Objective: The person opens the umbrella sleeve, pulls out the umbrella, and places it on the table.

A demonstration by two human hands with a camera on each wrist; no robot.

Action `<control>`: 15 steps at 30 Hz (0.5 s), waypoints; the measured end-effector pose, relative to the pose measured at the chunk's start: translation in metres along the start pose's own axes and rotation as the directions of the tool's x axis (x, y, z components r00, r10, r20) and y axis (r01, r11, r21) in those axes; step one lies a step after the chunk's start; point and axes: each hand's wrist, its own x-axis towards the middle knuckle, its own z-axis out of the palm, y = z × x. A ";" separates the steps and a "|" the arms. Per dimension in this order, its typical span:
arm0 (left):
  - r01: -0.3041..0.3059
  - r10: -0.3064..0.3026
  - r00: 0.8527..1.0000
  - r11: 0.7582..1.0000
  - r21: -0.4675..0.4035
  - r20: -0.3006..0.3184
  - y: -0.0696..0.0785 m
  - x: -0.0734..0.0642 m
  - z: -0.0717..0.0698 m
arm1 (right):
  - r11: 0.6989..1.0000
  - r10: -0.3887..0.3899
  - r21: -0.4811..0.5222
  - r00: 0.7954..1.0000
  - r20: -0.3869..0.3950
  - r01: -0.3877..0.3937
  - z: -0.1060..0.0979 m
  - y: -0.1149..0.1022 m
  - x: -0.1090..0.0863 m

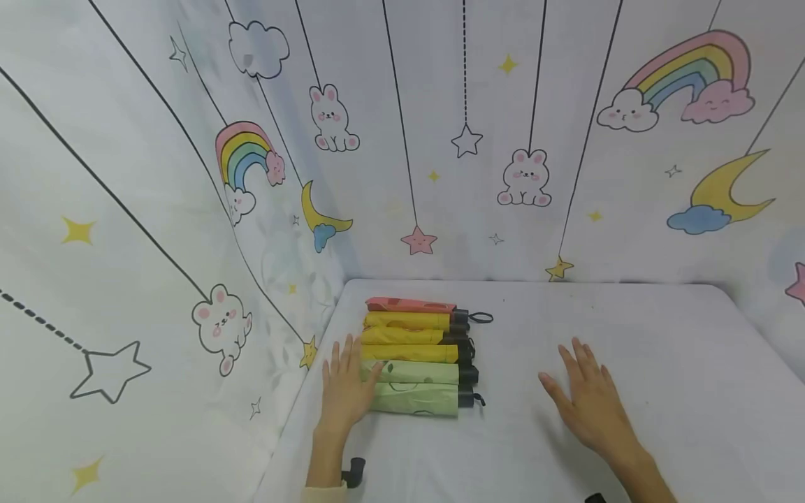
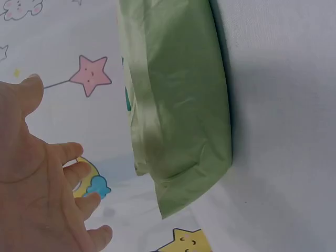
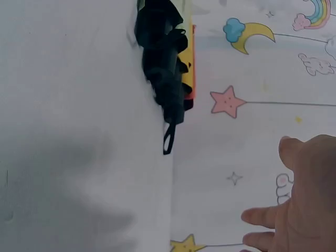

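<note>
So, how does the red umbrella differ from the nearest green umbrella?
The red umbrella is coral red; the nearest green umbrella, pale green. The red umbrella looks slimmer than the nearest green umbrella. The red umbrella lies farthest away, the green one closest. Both lie folded, their black handles pointing right in the head view.

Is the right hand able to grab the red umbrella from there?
Probably yes. The right hand is empty, and nothing stands between it and the red umbrella, whose handle points rightward. It would just need to reach forward and left.
</note>
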 end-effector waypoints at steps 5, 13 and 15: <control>-0.032 0.027 0.997 0.997 -0.074 -0.067 -0.006 -0.007 0.007 | 0.999 0.031 0.035 0.999 0.038 -0.032 0.005 -0.013 0.001; -0.009 -0.013 0.995 0.975 -0.224 -0.099 -0.012 -0.016 0.018 | 0.996 0.074 0.040 0.994 0.083 -0.077 0.016 -0.030 0.006; 0.037 -0.054 0.997 0.960 -0.278 -0.052 -0.012 -0.019 0.017 | 0.995 0.087 0.043 0.992 0.093 -0.091 0.020 -0.032 0.006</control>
